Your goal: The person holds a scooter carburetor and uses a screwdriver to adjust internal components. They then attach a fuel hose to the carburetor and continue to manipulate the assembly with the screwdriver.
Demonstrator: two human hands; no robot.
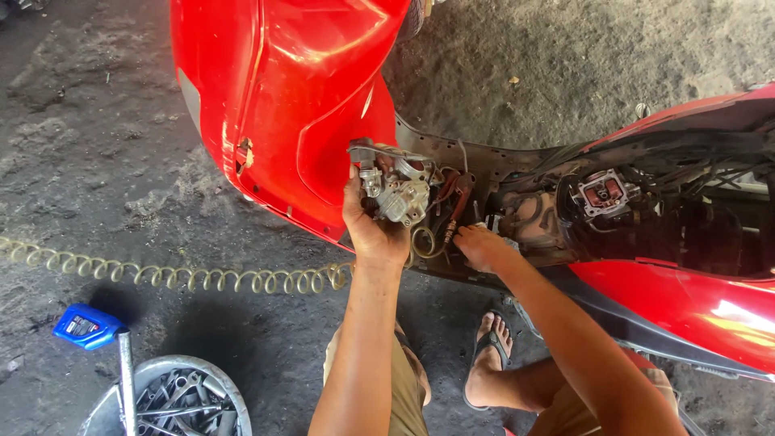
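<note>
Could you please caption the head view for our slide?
Left hand holds a silver metal carburettor beside an opened red scooter; right hand reaches inside.

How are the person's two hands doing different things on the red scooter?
The left hand grips a silvery metal engine part, lifted up; the right hand holds nothing I can make out, resting lower by the hoses. The left hand's back faces the camera; the right hand's fingers are tucked into the frame. Both are bare.

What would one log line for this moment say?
left hand: holds metal carburetor | right hand: on hoses in open red scooter | nearby: coiled air hose, tool basin, blue oil bottle
</note>
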